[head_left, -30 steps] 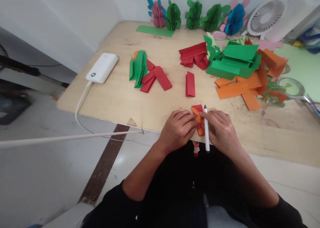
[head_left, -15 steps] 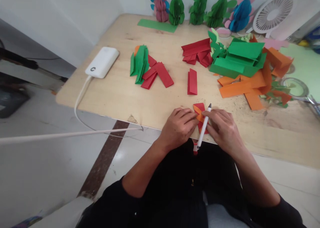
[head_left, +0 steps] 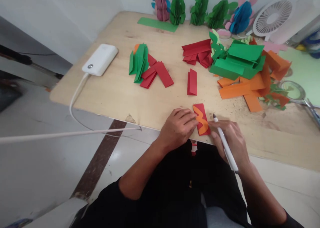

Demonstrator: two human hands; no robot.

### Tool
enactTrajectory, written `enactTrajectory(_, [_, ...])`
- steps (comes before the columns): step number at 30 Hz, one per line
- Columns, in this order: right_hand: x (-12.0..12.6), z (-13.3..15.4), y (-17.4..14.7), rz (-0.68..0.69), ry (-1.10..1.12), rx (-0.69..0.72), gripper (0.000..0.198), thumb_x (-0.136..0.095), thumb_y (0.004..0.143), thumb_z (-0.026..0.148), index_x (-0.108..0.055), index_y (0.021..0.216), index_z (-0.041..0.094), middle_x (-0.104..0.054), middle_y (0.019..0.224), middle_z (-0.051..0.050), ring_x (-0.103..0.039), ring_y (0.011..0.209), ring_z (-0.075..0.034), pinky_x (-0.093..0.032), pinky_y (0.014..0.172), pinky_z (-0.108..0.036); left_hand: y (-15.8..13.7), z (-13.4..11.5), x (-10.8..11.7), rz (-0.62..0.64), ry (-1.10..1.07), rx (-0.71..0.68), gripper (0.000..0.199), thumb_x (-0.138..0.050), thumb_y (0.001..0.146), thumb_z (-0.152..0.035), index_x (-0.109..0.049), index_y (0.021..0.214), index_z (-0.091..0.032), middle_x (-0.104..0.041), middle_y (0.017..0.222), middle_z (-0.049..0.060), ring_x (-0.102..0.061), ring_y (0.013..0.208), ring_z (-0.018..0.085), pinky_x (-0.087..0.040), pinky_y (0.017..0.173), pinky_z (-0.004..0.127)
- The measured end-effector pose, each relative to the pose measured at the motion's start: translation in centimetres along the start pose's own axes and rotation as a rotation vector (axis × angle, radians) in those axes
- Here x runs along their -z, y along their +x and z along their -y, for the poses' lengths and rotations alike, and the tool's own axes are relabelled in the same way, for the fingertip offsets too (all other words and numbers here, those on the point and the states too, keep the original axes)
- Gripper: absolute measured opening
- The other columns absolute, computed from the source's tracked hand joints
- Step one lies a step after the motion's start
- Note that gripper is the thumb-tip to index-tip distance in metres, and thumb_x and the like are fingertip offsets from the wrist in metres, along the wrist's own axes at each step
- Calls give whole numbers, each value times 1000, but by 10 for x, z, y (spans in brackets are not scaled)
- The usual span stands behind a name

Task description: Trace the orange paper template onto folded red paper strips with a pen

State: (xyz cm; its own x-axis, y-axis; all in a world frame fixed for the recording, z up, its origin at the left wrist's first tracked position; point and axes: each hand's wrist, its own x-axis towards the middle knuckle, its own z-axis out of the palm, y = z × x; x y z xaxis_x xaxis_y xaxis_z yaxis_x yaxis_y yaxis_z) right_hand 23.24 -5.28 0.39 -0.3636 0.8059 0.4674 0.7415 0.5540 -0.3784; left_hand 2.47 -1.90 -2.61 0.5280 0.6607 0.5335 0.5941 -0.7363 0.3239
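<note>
the right hand [head_left: 236, 143] closes its grip around a slim, smooth white pen [head_left: 224, 141], dark tip pointing forward; the left hand [head_left: 178, 126] is loosely bent, clasping nothing visible, its fingertips on the left edge of a wavy orange cutout [head_left: 204, 125]. that cutout lies flat on a narrow red paper [head_left: 204, 116] near the front edge of the pale wooden surface [head_left: 155, 106]. flat, even finger pressure should keep the thin layers from slipping, and a steady pen close against the curves would likely serve best. beyond lie a creased red strip [head_left: 192, 82], crisp folded green sheets [head_left: 246, 51], smooth orange strips [head_left: 235, 90] and, at the wall [head_left: 105, 7], pleated paper figures [head_left: 199, 11].
</note>
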Motion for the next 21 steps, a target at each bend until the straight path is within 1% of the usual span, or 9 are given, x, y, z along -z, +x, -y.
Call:
enactTrajectory(2, [0,0,-3,16,11,1,17,-57,90,17,-57,106,21,-70,93,-6,-65,85,-20,-46,79,-36,0,0,0,-6,-3,2,17,-51,94,-19,-68,91,-16,-71,110,6,-61,104,22,-46,91,40])
enactTrajectory(7, [-3,0,-6,7,22,5,18,-60,87,13,-58,104,18,-70,93,-7,-64,83,-20,-47,77,-35,1,-2,0,-29,-5,1,18,-51,94,-19,-68,90,-15,-72,108,6,-61,103,22,-47,91,40])
enactTrajectory(11, [-5,-2,-7,5,21,28,16,-59,88,11,-59,102,18,-70,93,-7,-64,86,-20,-46,78,-34,1,-2,0,-50,-4,-9,17,-51,93,-18,-67,89,-16,-72,107,6,-61,102,22,-47,91,40])
enactTrajectory(13, [-6,-3,-8,1,27,37,15,-59,88,11,-59,102,18,-70,91,-6,-64,84,-19,-45,77,-34,1,-1,0,-52,1,-7,17,-51,93,-18,-67,89,-16,-72,107,5,-61,102,21,-47,91,40])
enactTrajectory(21, [-8,-3,-10,12,13,27,13,-57,90,11,-60,101,19,-69,89,-6,-63,84,-19,-44,76,-33,1,-2,1,-51,-4,-6,18,-50,94,-18,-67,90,-16,-72,105,5,-61,102,21,-48,91,40])
